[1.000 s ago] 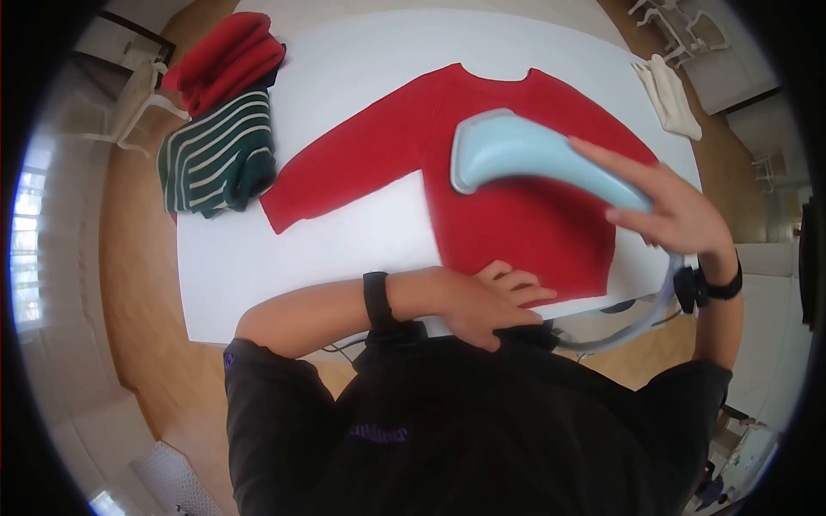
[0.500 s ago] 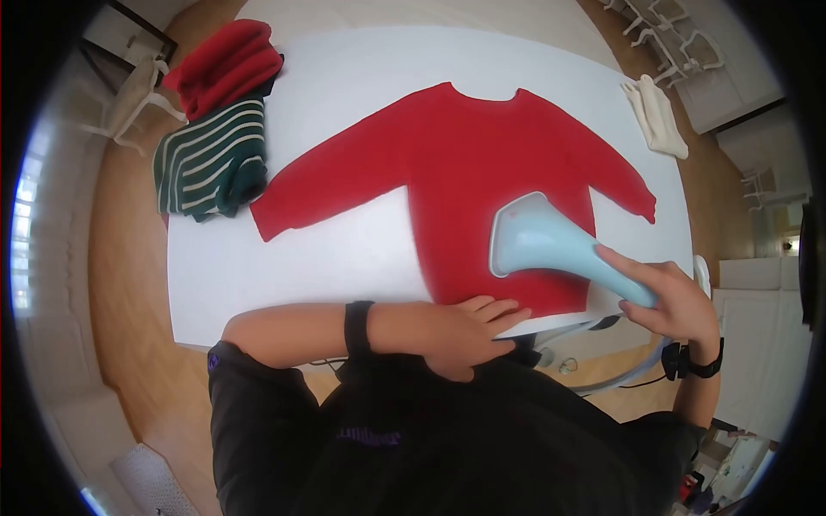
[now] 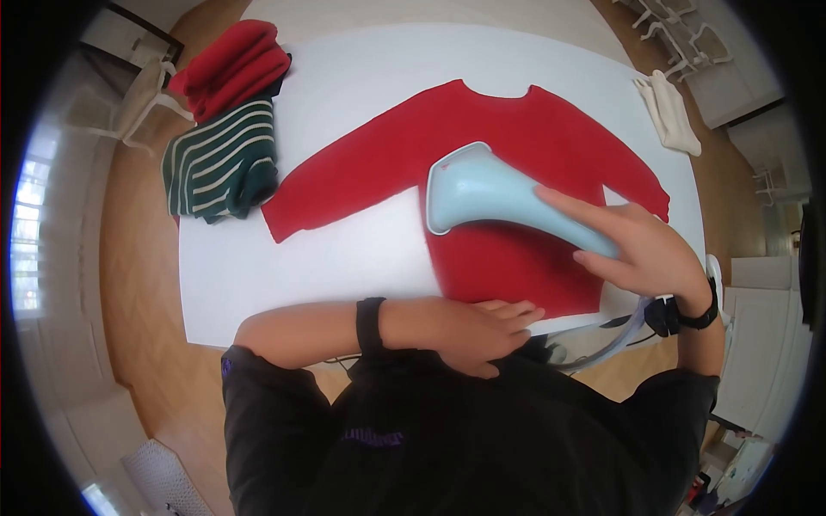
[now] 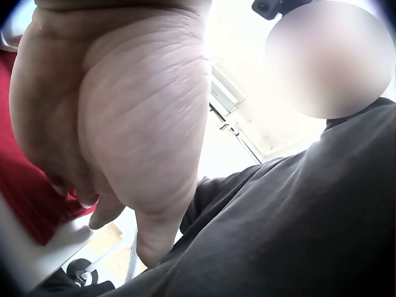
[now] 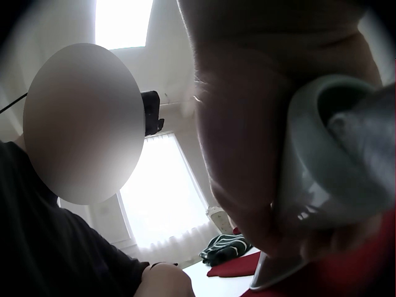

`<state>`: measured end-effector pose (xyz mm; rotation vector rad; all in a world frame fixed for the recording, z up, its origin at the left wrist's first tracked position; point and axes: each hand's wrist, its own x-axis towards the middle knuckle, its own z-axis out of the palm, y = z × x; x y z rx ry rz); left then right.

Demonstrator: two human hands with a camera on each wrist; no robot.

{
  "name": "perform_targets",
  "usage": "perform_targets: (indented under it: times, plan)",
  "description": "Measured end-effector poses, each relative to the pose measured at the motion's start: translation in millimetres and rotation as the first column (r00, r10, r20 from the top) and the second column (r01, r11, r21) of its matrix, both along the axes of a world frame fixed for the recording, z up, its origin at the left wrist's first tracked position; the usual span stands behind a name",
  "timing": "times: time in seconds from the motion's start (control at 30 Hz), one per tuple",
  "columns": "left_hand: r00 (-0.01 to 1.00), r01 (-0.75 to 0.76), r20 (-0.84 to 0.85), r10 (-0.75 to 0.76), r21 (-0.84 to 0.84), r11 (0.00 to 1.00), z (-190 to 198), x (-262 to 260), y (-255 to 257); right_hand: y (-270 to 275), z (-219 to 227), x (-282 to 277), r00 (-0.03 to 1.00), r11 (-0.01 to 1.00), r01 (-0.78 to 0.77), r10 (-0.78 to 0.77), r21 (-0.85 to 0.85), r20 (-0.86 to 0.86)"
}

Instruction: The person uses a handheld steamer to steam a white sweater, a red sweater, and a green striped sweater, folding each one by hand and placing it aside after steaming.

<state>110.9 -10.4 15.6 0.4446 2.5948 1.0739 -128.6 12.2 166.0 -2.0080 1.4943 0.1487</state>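
Note:
A red sweater lies spread on the white table, neckline at the far side and both sleeves out. My right hand grips the handle of a light blue garment steamer, whose wide head is over the sweater's body near the left underarm. In the right wrist view the fingers wrap the handle end, where a hose enters. My left hand rests at the near hem with its fingers extended on the red knit. From the left wrist, the palm side shows, with the sweater beyond it.
At the table's left are a folded green-and-white striped knit and a folded red garment. A cream folded garment sits at the right edge. The steamer's grey hose hangs past the near edge. White chairs stand beyond.
The steamer came down toward the near right of the sweater, then swept left and away to the left underarm. My left hand has stayed at the hem. The head view shifted slightly.

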Motion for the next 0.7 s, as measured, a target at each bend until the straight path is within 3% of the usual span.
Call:
perform_targets:
  times: [0.07,0.17,0.27,0.53,0.7]
  plan:
    - [1.0,0.002,0.031,-0.002,0.008,1.0,3,-2,-3,19,-6,-13,0.982,0.989,0.055,-0.028,-0.14,0.188]
    - [0.996,0.015,0.086,-0.018,0.031,0.999,11,-6,-8,42,9,-30,0.982,0.992,0.117,-0.109,-0.041,0.154]
    - [0.994,0.017,0.106,-0.023,0.05,0.999,6,-7,-8,60,14,-48,0.992,0.996,0.076,-0.081,0.055,0.095]
    - [0.999,0.006,0.036,-0.005,-0.012,1.0,3,-1,2,60,5,-21,0.988,0.998,-0.034,0.026,0.049,0.149]
    - [0.991,-0.049,0.132,0.033,0.119,0.992,9,-4,-4,42,-2,0,0.995,0.998,-0.051,0.048,0.028,0.093]
